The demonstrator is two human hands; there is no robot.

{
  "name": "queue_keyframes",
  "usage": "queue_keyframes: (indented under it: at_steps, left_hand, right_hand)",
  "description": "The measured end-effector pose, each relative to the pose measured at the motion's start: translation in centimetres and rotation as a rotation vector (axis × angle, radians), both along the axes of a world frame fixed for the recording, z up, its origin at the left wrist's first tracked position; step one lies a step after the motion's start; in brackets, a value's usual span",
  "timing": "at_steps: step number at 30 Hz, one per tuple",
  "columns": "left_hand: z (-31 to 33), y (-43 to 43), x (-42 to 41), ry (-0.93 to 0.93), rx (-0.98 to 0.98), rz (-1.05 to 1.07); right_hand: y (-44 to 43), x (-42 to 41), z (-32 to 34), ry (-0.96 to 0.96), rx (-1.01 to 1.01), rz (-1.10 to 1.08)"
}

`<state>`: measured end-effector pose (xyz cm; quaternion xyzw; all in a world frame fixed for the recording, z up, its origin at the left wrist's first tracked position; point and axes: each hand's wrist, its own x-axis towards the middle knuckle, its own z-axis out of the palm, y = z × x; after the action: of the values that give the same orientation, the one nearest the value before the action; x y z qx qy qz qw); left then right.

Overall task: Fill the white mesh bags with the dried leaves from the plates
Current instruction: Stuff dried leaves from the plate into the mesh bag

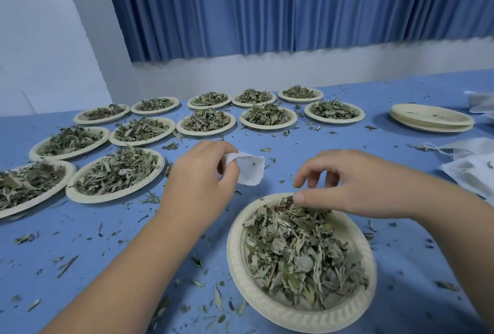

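My left hand (pixel 199 176) pinches a small white mesh bag (pixel 251 170) above the blue table, its mouth open toward the right. My right hand (pixel 344 181) hovers over the far edge of the nearest paper plate (pixel 235 253), its curled fingers and thumb touching the heap of dried leaves (pixel 302 251) there. Whether it holds any leaves I cannot tell for sure. The bag hangs a short way left of the right hand's fingertips.
Several more paper plates of dried leaves (pixel 117 173) fill the left and far side of the table. A stack of bare plates (pixel 430 117) sits at the far right, with white mesh bags (pixel 473 173) at the right edge. Leaf crumbs litter the blue tabletop (pixel 107 253).
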<state>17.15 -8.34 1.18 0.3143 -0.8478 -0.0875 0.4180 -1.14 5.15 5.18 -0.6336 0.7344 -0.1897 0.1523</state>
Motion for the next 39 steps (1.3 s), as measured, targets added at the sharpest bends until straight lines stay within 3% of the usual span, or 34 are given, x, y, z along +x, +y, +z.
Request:
queue_keyframes:
  at_steps: [10,18,39]
  left_hand:
    - [-0.7,0.1,-0.6,-0.121,0.022,0.039]
    - [-0.8,0.5,-0.7,-0.117,0.069,0.029]
    - [-0.7,0.5,0.1,-0.134,0.062,-0.023]
  right_hand:
    - [2.4,3.6,1.3,0.154,0.061,0.235]
    - [1.9,5.2,-0.3,0.359,0.14,0.242]
    - [1.4,4.2,-0.5,0.214,0.006,0.31]
